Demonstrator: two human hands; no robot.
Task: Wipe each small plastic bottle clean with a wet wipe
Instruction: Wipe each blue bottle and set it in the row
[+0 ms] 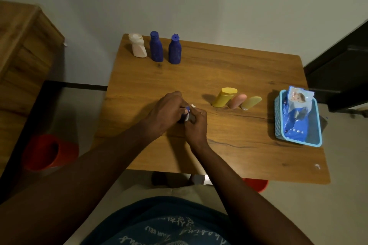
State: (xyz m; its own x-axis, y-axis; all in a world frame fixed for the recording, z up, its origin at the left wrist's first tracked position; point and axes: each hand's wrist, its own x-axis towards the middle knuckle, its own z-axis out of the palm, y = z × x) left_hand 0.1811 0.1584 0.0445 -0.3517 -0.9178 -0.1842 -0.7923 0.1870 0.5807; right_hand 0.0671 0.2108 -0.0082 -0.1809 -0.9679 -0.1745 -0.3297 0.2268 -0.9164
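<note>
My left hand (166, 108) grips a small dark blue bottle (187, 109) over the middle of the wooden table (219, 69); most of the bottle is hidden by my fingers. My right hand (196, 125) presses a white wet wipe (192, 106) against it. At the far left stand a white bottle (137, 45) and two blue bottles (156, 46) (174, 49). To the right of my hands stand a yellow bottle (224, 97), a pink bottle (238, 101) and an olive bottle (251, 102).
A light blue basket (278, 117) at the table's right edge holds a blue pack of wet wipes (296, 113). A wooden cabinet (22, 49) stands on the left. A red bin (47, 152) sits on the floor beside it. A dark piece of furniture is at the right.
</note>
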